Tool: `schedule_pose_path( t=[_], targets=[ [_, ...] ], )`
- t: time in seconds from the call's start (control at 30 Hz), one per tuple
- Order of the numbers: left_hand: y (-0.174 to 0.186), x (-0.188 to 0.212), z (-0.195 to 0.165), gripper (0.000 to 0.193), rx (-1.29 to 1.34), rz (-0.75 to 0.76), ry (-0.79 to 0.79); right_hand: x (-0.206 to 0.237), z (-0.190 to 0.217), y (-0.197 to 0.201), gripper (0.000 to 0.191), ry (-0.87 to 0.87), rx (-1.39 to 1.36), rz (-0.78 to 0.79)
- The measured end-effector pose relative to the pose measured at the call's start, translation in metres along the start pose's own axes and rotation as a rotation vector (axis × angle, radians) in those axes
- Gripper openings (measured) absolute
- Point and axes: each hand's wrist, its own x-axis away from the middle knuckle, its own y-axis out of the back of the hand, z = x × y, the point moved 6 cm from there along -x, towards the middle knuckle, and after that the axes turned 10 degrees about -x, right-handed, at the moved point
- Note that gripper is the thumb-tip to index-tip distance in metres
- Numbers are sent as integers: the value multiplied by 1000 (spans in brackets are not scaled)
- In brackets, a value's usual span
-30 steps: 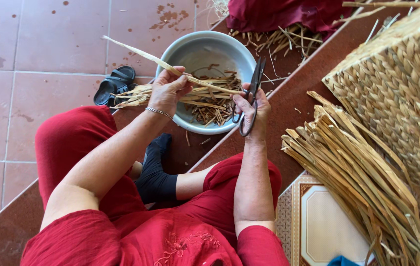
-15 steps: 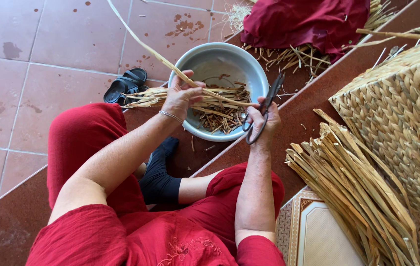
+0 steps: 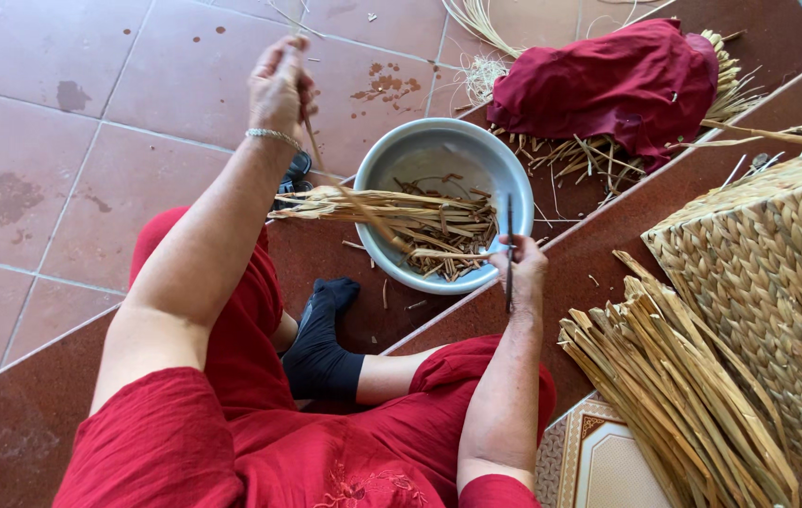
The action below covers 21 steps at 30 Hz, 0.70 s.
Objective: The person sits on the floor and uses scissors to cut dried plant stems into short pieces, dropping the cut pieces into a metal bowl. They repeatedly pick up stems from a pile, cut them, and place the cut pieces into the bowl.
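My left hand (image 3: 280, 87) is raised over the floor tiles, fingers closed on a long dried reed strip (image 3: 340, 179) that runs down into the grey metal basin (image 3: 420, 155). The basin holds a loose pile of dried reed pieces (image 3: 429, 226), some sticking out over its left rim. My right hand (image 3: 523, 273) rests at the basin's near right rim and grips a pair of dark scissors (image 3: 510, 240), blades pointing up over the basin.
A bundle of dried reeds (image 3: 683, 395) lies at my right beside a woven basket (image 3: 777, 245). A dark red cloth (image 3: 608, 85) covers more reeds at the back. A black sandal (image 3: 296, 174) sits left of the basin. My legs are in red trousers and black socks.
My left hand has lifted up and away from the basin, drawing the long strip with it. My right hand with the scissors has stayed by the basin's rim.
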Motion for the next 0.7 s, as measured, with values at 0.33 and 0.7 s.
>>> schedule_pose_path(
  t=[0.33,0.7],
  targets=[
    [-81,114,54,21,-460,546,41,44,61,-68,60,55,-488,339],
    [-86,136,44,24,-717,625,-13,36,49,-71,79,19,-254,270]
  ],
)
